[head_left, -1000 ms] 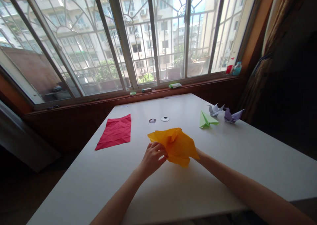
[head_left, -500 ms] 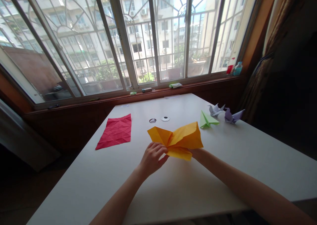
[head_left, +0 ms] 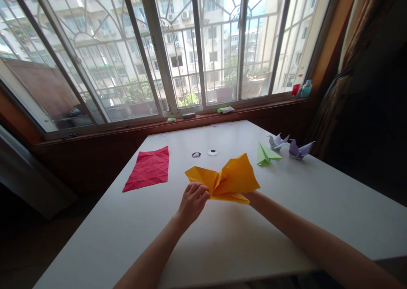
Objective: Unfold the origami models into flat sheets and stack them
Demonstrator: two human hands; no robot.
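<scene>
A sheet of yellow-orange origami paper [head_left: 239,173], partly folded with its flaps standing out like wings, is held up over the white table. My left hand [head_left: 194,198] pinches its lower left part, fingers closed on the paper. From the right, my right hand [head_left: 252,195] reaches in behind the paper. Its fingers are hidden by the yellow flaps, and only the wrist and the heel of the hand show.
On the white table [head_left: 95,242] lie a creased red paper [head_left: 149,169] at left and two round pieces [head_left: 196,155] beyond my hands. At right stand a green paper plane [head_left: 267,154], a pale paper crane [head_left: 277,141] and a purple paper crane [head_left: 300,149]. Small bottles [head_left: 306,88] stand on the windowsill.
My left hand has shifted slightly left with its edge of the yellow paper. The flaps have tilted, and the right one now stands more upright. The other things have not moved.
</scene>
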